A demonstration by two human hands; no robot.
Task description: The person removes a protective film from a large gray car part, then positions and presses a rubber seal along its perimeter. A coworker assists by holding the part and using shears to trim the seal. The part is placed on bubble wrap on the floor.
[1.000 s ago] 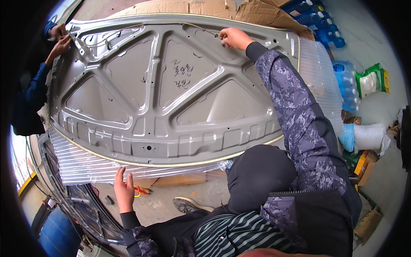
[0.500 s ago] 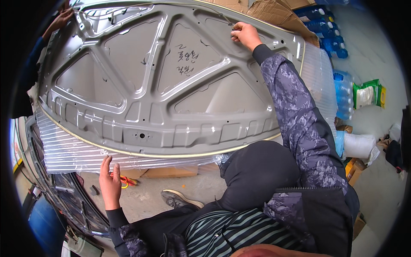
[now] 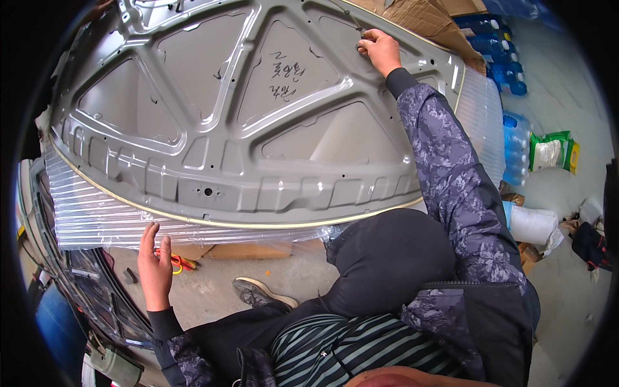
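Observation:
A large grey car hood [image 3: 213,151] lies with its ribbed inner side up, dark handwriting on one panel and a pale yellow strip along its curved edge. At its far right part, my right hand [image 3: 382,51] is pinched on a thin hose [image 3: 351,16] with a small dark fitting near the fingertips. The fingers partly hide that fitting. My left hand [image 3: 155,271] is beside the hood's near edge, fingers extended and apart, holding nothing. Clear ribbed plastic wrap [image 3: 97,209] shows beneath the hood, close to that hand.
Another person's hand [image 3: 97,11] shows dimly at the far left corner. Cardboard [image 3: 425,26] and blue bottles [image 3: 500,48] stand at the far right, with a green bag [image 3: 554,149] beyond. Red-handled scissors [image 3: 184,263] lie below my left hand. Dark car panels [image 3: 97,284] lean at left.
The hood sits slightly higher and farther left in view. My right hand keeps its pinch, slightly lower and farther right. My left hand's thumb is more spread. The other person's hand has mostly left view.

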